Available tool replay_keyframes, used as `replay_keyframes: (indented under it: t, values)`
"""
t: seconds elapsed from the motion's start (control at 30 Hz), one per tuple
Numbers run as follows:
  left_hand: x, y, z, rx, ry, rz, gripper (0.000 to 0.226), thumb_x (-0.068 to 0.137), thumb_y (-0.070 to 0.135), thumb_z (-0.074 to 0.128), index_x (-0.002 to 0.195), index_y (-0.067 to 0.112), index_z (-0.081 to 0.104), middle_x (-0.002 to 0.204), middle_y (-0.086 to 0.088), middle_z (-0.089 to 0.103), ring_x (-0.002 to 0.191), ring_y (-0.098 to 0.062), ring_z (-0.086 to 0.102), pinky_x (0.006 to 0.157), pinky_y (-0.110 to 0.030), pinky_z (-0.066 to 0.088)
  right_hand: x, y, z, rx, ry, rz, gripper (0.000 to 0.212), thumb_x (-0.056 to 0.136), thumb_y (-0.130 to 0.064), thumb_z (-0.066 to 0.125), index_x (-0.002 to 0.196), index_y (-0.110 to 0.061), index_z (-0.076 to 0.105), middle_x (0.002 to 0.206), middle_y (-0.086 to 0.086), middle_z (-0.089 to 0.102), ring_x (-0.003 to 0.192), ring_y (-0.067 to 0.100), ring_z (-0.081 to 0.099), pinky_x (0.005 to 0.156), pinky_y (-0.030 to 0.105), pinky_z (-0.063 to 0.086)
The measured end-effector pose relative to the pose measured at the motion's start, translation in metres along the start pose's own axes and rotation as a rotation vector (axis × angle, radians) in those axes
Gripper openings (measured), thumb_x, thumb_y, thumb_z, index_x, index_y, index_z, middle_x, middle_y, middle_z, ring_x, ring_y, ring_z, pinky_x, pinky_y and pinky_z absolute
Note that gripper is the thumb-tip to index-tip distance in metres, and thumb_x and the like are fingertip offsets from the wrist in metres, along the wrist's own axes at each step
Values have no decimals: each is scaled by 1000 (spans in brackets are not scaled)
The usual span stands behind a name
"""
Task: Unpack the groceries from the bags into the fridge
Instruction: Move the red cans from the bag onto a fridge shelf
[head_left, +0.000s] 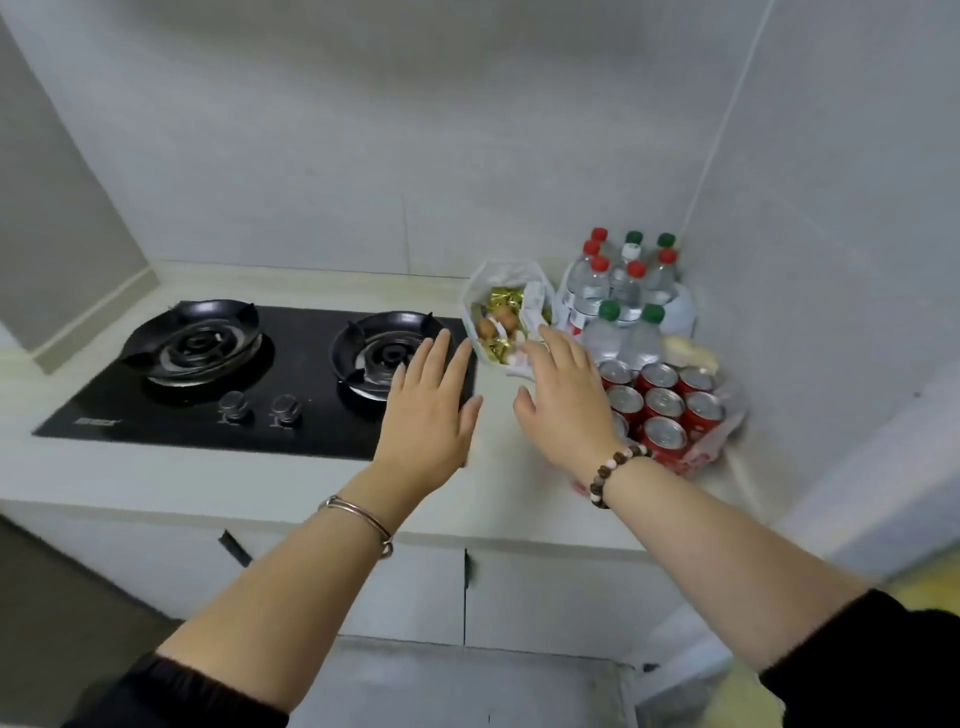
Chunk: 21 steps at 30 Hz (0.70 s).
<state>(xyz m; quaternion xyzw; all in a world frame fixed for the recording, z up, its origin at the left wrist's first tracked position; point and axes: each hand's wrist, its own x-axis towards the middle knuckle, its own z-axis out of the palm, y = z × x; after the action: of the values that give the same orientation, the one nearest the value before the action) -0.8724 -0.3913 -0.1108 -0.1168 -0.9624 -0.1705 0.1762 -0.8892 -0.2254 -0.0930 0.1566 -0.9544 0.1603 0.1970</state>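
Right of centre in the frame, on the pale stone bench (208, 483), sits your small white thin-plastic bag (501, 271) of brown eggs (503, 318) and gold-wrapped pieces (the fridge is out of view). Your left hand (431, 410) and right hand (563, 400) stretch toward it, fingers straight and spread, holding nothing. The right fingertips (546, 332) overlap the bag's near edge, though I cannot tell if they touch. Expect a limp, light bag and fragile eggs, so gather the loose rim, support underneath and never squeeze the sides. The clear plastic water bottles (618, 291) and red drink cans (665, 405) further right should be heavier.
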Motion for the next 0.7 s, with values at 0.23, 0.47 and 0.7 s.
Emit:
replay_keyframes:
  t: [0.23,0.47,0.7]
  values:
    - [35,49,56,-260,-130,144,51,95,20,49,142,8,36,144,-9,42,132,-25,37,110,-33,29,-19,87,-12,-47,-3,233,44,87,-18,55,129,-7,48,139,11,43,130,29,37,108,40,32]
    - [64,88,102,-397,-248,135,29,88,9,50,112,14,65,111,-6,66,102,-28,59,84,-38,48,-25,147,-2,6,-57,421,36,89,-27,53,123,-15,49,121,4,54,107,25,54,76,36,48]
    - [80,95,139,-53,-388,192,25,94,21,43,117,17,54,110,-6,58,89,-36,61,64,-37,45,-34,173,19,-59,-222,564,44,86,-44,56,117,-15,48,116,3,52,94,23,58,66,31,47]
